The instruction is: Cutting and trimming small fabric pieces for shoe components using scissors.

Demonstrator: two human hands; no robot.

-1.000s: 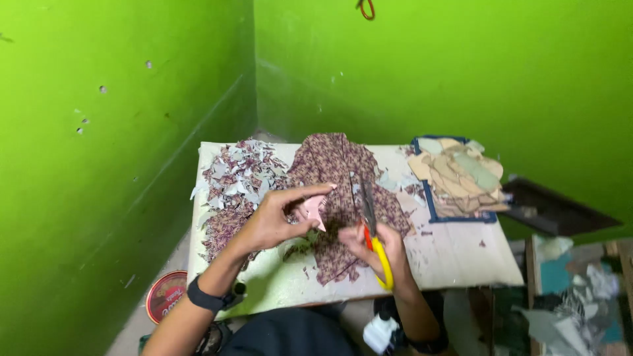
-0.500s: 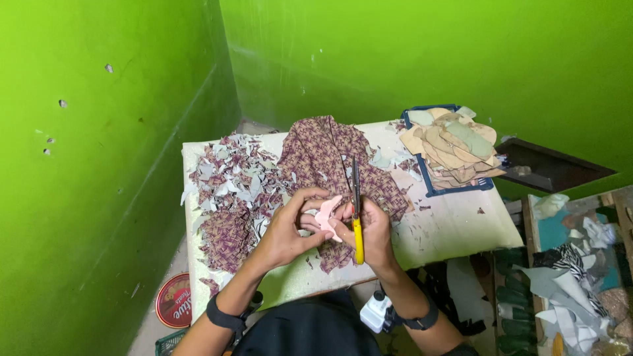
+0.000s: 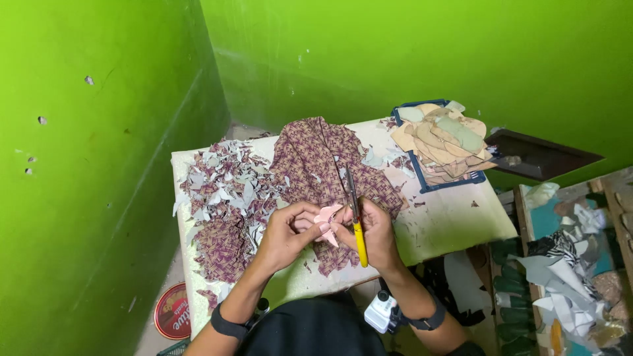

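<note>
Head view – left hand (image 3: pixel 285 234) pinches small pink scrap (image 3: pixel 326 217), likely light and floppy, best held near edge – right hand (image 3: pixel 372 231) closed round yellow-handled scissors (image 3: pixel 356 221).

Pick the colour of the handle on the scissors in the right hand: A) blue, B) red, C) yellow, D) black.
C: the scissors gripped by the right hand have a yellow handle, with dark blades pointing away over the patterned fabric, while the left hand pinches a small pink piece beside them.
</note>
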